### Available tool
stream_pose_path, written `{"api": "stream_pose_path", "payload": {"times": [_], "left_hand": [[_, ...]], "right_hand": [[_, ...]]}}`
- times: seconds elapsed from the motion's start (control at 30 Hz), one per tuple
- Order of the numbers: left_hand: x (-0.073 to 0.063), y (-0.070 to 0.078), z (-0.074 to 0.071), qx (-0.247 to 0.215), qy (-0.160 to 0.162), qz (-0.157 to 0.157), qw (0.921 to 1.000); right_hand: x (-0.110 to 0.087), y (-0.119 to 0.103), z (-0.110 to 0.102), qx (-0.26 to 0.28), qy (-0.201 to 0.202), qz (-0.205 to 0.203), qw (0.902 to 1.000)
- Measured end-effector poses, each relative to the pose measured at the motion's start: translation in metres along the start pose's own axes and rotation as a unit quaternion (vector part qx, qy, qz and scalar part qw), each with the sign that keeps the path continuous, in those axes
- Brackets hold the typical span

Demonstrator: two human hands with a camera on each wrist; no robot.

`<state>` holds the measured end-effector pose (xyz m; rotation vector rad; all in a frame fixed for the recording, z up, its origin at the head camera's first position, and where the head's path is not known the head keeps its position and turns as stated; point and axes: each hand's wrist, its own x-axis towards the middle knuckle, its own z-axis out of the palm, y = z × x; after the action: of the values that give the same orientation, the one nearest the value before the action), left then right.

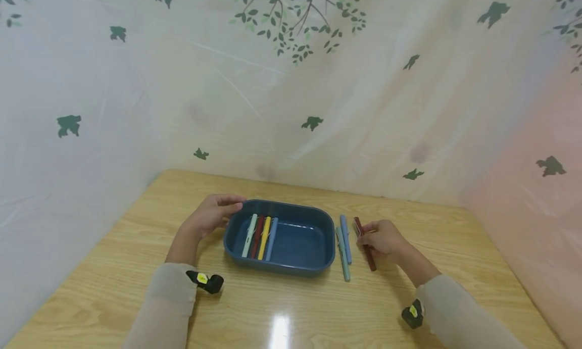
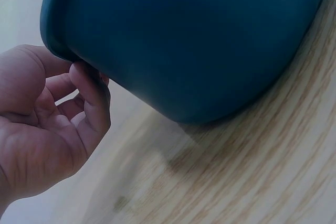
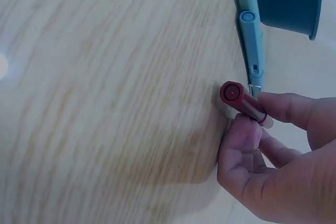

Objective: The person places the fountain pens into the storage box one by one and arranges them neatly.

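Observation:
My left hand (image 1: 215,215) pinches the left rim of a dark blue rectangular bin (image 1: 300,245), thumb on top and fingers at the outer wall. Inside the bin's left half lie a pale green pen (image 1: 249,236), a dark red pen (image 1: 257,237), a yellow pen (image 1: 264,239) and a blue pen (image 1: 272,239), side by side. To the right of the bin, my right hand (image 1: 384,237) pinches another dark red pen (image 3: 249,104) between thumb and fingers, close over the table. Just left of it lie a second blue pen (image 1: 346,240) and a second pale green pen (image 1: 343,255), side by side.
The light wood table (image 1: 254,311) ends at the back against a pale curtain (image 1: 254,121) printed with leaves and birds. A black wrist camera (image 1: 211,282) sits on the left sleeve and another camera (image 1: 413,313) on the right sleeve.

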<state>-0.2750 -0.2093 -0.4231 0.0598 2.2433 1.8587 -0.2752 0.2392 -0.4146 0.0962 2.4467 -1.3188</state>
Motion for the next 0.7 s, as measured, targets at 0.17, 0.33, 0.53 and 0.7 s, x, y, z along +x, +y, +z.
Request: {"api": "stream_pose_path", "payload": {"times": [0.17, 0.33, 0.53, 0.7], "left_hand": [[0.0, 0.0, 0.0, 0.002, 0.001, 0.002, 1.0], [0.001, -0.001, 0.0, 0.003, -0.001, 0.003, 1.0], [0.002, -0.002, 0.0, 0.006, 0.001, 0.001, 1.0], [0.003, -0.003, 0.0, 0.007, 0.006, -0.004, 0.9999]], "right_hand": [[-0.001, 0.001, -0.003, 0.037, -0.01, -0.019, 0.9991], [-0.001, 0.001, -0.005, 0.043, -0.014, -0.038, 0.9983], [-0.005, -0.003, -0.01, 0.063, -0.024, -0.049, 0.9965], [-0.003, -0.005, -0.014, 0.094, -0.022, -0.047, 0.9942]]}}
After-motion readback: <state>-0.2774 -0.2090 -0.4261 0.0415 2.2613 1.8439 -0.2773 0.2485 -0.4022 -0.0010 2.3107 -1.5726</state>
